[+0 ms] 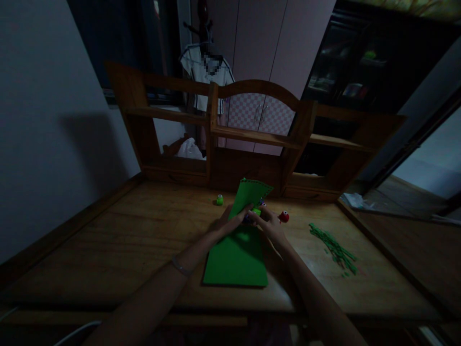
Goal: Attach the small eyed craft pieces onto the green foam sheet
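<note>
A green foam sheet (pixel 237 254) lies on the wooden desk (pixel 118 235), its far end lifted and showing a scalloped edge. My left hand (pixel 230 221) holds the raised part of the sheet from the left. My right hand (pixel 268 222) presses a small green punch (pixel 256 211) against the sheet's edge. A bracelet sits on my left wrist.
A small green punch (pixel 219 199) stands left of the sheet and a red one (pixel 284 216) right of my right hand. A pile of green foam strips (pixel 334 250) lies to the right. A wooden shelf unit (pixel 252 139) backs the desk; a wall runs along the left.
</note>
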Motion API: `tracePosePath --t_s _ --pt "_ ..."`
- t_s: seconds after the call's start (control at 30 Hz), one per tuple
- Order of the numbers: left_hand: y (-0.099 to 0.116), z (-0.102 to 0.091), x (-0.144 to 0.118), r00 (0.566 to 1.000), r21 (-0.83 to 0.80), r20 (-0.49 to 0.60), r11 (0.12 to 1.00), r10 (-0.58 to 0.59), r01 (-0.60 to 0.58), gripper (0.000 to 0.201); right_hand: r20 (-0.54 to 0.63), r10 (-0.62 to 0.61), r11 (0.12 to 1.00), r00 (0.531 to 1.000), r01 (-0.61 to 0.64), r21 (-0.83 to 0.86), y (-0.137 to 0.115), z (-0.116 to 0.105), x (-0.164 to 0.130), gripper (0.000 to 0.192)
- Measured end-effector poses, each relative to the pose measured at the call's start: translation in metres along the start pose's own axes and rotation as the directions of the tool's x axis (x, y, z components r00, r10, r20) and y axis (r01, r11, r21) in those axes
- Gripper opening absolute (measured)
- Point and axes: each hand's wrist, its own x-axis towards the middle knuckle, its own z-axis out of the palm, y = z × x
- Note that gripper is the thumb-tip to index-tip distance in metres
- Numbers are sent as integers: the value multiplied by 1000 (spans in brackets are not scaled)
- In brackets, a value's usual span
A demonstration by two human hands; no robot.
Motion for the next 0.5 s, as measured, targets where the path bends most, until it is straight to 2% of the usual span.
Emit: tracePosePath --t_s 0.1,0.27,0.4,0.5 --pt "0 2 1 1000 -47 16 999 -15 15 56 9 -1 1000 1000 1 13 -3 1 -2 32" --pt "-6 7 8 998 -103 -18 993 -54 52 56 35 -7 1000 999 7 5 -6 1 -3 31" --pt "-13 7 13 997 -111 -41 992 -64 59 55 46 -6 1000 999 5 22 -6 1 -4 33" --pt "-15 4 12 998 -88 -18 995 -56 55 57 45 0 1000 999 -1 24 -4 2 -3 35"
